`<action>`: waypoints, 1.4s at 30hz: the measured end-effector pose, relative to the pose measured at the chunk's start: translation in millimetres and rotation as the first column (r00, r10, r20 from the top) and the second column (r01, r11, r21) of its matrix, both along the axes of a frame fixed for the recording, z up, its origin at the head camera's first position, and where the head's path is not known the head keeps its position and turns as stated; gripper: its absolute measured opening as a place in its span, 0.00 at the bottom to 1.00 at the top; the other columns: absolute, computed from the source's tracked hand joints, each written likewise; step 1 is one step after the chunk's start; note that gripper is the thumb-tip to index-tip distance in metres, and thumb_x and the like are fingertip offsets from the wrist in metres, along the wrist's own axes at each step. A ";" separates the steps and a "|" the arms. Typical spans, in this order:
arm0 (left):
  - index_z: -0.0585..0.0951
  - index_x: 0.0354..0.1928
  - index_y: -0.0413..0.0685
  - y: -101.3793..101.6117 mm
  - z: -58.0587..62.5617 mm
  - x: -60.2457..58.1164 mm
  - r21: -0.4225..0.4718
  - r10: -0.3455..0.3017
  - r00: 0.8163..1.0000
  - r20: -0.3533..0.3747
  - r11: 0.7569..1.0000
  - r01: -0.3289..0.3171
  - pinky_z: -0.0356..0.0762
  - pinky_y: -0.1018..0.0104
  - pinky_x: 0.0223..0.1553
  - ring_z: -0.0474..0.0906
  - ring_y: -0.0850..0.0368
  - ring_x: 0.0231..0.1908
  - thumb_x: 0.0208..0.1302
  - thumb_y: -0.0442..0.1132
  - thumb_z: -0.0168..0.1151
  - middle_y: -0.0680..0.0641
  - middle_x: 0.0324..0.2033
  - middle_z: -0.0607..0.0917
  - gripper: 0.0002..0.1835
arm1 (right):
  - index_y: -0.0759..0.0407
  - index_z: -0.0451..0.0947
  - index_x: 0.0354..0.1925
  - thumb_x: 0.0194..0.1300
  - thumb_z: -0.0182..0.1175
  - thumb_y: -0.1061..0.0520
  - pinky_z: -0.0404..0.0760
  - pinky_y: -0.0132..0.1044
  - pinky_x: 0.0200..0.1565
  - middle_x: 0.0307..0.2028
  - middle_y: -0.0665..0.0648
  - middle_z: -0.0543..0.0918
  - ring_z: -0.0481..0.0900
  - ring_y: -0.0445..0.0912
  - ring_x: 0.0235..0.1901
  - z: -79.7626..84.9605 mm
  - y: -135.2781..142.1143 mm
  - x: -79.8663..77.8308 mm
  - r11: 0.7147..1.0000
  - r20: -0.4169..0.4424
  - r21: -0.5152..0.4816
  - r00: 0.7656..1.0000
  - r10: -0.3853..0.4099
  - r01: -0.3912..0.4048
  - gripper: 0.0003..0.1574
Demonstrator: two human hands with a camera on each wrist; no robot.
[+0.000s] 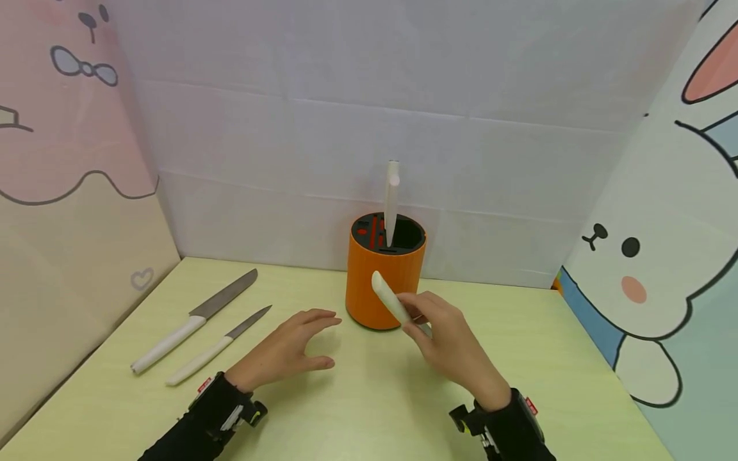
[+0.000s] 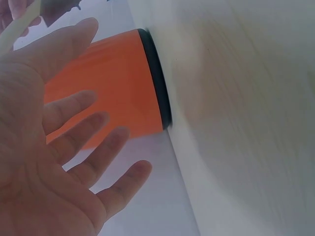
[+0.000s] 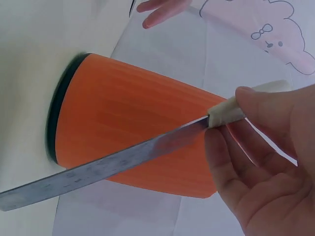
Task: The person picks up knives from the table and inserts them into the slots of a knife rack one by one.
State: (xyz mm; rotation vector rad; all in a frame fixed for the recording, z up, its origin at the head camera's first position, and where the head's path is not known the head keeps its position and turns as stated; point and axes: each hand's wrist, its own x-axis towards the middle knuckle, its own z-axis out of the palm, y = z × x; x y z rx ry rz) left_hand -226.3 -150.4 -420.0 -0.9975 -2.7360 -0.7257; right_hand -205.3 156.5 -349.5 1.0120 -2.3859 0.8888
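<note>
My right hand (image 1: pixel 446 333) pinches the white handle (image 1: pixel 389 298) of a knife between thumb and fingers. In the right wrist view its long, narrow steel blade (image 3: pixel 118 162) slants across the knife block toward the tabletop. The orange knife block (image 1: pixel 375 282) has a black slotted top and stands just beyond both hands. A white-handled piece (image 1: pixel 391 198) rises upright from that top; what lies below its handle is hidden. My left hand (image 1: pixel 288 349) hovers left of the block, fingers spread and holding nothing; in its wrist view the palm (image 2: pixel 44 147) faces the camera.
Left of my left hand, a wide-bladed knife (image 1: pixel 196 320) and a smaller knife (image 1: pixel 221 346) lie on the pale yellow table (image 1: pixel 576 384), blades pointing away. A white wall covering (image 1: pixel 277 141) rises behind the block, with cartoon-printed panels on both sides.
</note>
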 end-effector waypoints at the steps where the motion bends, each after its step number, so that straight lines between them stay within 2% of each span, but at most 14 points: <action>1: 0.71 0.65 0.55 0.1 0.6 0.0 0.000 0.001 1.000 0.000 1.000 -0.001 0.68 0.56 0.58 0.62 0.58 0.62 0.54 0.58 0.69 0.55 0.64 0.67 0.37 | 0.52 0.72 0.58 0.55 0.68 0.67 0.82 0.35 0.39 0.42 0.46 0.77 0.76 0.37 0.39 1.6 0.1 -0.1 1.000 -0.011 -0.017 1.000 -0.003 0.003 0.33; 6: 0.71 0.65 0.55 -0.1 1.3 -0.5 0.000 0.003 1.000 -0.001 1.000 -0.003 0.68 0.55 0.58 0.62 0.57 0.62 0.54 0.57 0.70 0.54 0.64 0.67 0.37 | 0.52 0.72 0.60 0.56 0.68 0.67 0.82 0.38 0.40 0.44 0.48 0.78 0.77 0.39 0.40 9.2 -2.9 -0.7 0.991 -0.063 -0.137 0.998 -0.017 0.009 0.34; 12: 0.70 0.65 0.55 -4.2 -0.2 0.0 -0.004 0.014 1.000 0.007 1.000 -0.014 0.68 0.55 0.58 0.61 0.56 0.62 0.54 0.57 0.70 0.54 0.65 0.66 0.37 | 0.59 0.72 0.59 0.57 0.65 0.71 0.83 0.40 0.41 0.45 0.54 0.79 0.79 0.44 0.41 26.0 -18.4 5.8 0.956 -0.083 -0.292 0.996 -0.021 -0.004 0.32; 18: 0.69 0.66 0.56 -4.6 -1.2 -1.9 0.039 -0.002 1.000 0.004 0.999 0.002 0.68 0.53 0.59 0.62 0.57 0.62 0.55 0.57 0.69 0.55 0.64 0.67 0.38 | 0.67 0.71 0.57 0.56 0.63 0.74 0.83 0.42 0.41 0.42 0.61 0.80 0.80 0.50 0.38 48.6 -35.9 22.2 0.920 -0.024 -0.390 0.999 -0.033 0.021 0.29; 23: 0.66 0.67 0.64 -0.4 -0.4 -3.8 0.150 -0.021 0.999 0.045 0.989 0.014 0.68 0.54 0.58 0.64 0.62 0.61 0.56 0.59 0.67 0.59 0.63 0.67 0.37 | 0.68 0.71 0.57 0.58 0.62 0.73 0.82 0.42 0.43 0.42 0.62 0.80 0.80 0.50 0.39 54.2 -42.0 26.0 0.886 0.056 -0.463 0.998 -0.009 0.034 0.27; 26: 0.64 0.67 0.69 1.6 1.4 -3.9 0.231 -0.031 0.996 0.082 0.973 0.011 0.71 0.56 0.56 0.66 0.63 0.58 0.56 0.58 0.68 0.61 0.62 0.68 0.38 | 0.67 0.71 0.57 0.59 0.62 0.72 0.82 0.43 0.44 0.43 0.62 0.79 0.80 0.51 0.40 54.4 -43.7 26.3 0.870 0.085 -0.492 0.996 0.010 0.033 0.27; 32: 0.64 0.68 0.68 3.8 4.4 -4.2 0.339 -0.055 0.991 0.121 0.941 0.011 0.74 0.56 0.54 0.68 0.63 0.56 0.56 0.57 0.68 0.61 0.60 0.69 0.38 | 0.66 0.70 0.58 0.61 0.62 0.71 0.81 0.43 0.45 0.43 0.61 0.79 0.80 0.51 0.41 54.9 -44.8 27.4 0.857 0.105 -0.514 0.994 0.019 0.038 0.27; 37: 0.64 0.67 0.69 5.3 6.2 -4.0 0.377 -0.070 0.986 0.149 0.926 0.008 0.74 0.58 0.54 0.68 0.64 0.56 0.55 0.57 0.68 0.62 0.60 0.69 0.38 | 0.66 0.70 0.58 0.61 0.61 0.72 0.81 0.43 0.46 0.43 0.62 0.79 0.80 0.52 0.42 54.1 -42.8 28.7 0.845 0.109 -0.534 0.993 0.036 0.028 0.27; 42: 0.66 0.67 0.66 8.4 6.7 -3.0 0.398 -0.072 0.986 0.152 0.917 0.006 0.75 0.57 0.53 0.68 0.64 0.56 0.55 0.53 0.70 0.62 0.59 0.69 0.37 | 0.66 0.70 0.58 0.61 0.61 0.72 0.81 0.45 0.46 0.43 0.63 0.79 0.80 0.52 0.41 52.9 -40.2 30.7 0.846 0.114 -0.533 0.993 0.033 0.034 0.26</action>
